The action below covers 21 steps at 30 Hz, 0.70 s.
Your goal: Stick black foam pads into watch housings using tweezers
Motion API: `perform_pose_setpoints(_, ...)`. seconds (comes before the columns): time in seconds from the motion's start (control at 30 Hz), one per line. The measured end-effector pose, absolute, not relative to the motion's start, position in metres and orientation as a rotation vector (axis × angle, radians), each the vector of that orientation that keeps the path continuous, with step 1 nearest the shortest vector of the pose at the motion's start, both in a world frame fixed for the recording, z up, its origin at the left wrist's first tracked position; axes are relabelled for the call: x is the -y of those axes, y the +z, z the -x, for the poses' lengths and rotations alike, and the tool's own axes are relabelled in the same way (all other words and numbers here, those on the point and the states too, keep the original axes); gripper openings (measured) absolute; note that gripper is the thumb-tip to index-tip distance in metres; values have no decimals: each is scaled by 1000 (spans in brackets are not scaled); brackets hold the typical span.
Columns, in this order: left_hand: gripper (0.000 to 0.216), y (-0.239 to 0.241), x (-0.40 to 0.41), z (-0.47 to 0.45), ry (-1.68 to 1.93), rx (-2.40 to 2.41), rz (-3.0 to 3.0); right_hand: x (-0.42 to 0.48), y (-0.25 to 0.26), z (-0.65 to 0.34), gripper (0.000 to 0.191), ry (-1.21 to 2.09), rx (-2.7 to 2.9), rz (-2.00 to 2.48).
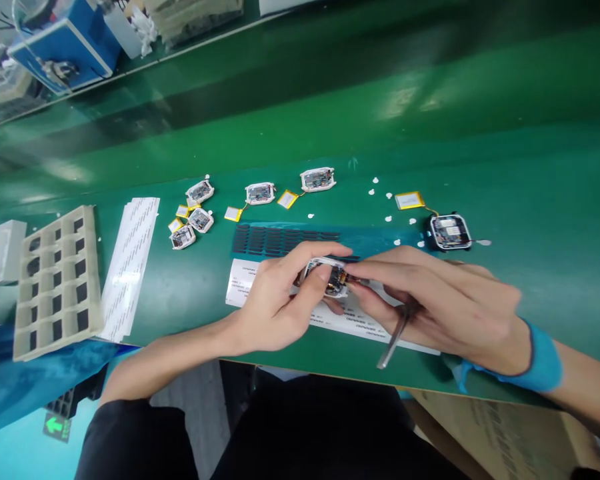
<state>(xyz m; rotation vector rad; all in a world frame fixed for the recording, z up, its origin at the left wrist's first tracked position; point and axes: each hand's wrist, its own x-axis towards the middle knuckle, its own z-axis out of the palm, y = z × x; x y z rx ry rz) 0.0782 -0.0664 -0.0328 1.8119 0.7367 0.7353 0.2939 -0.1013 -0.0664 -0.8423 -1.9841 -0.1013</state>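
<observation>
Left hand (275, 303) fingers clamped on small watch module (330, 277), right hand (440, 303) fingers pinching tweezers (394, 340) at it

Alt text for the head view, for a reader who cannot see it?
Two bare hands hold a small white-cased electronic module over a green bench: left hand grips it, right hand works on it, tweezers tucked in the palm. More modules and a compartment tray lie nearby.

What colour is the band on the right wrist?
Blue wrist band, seen in the head view.
</observation>
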Motion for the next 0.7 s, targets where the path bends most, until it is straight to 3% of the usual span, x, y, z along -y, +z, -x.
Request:
perform_pose_setpoints(0.13,23,-33,66,-78,888,-741,-2090,102,-67,-288,22,39,1923,870)
perform_pose_setpoints(0.33,26,-33,65,-78,948,-750,-2279,97,-67,-284,18,223,1861,799)
perform_pose_setpoints(0.7,8,-33,60,-83,1021,-794,-2111,96,-66,-294,22,74,1938,880)
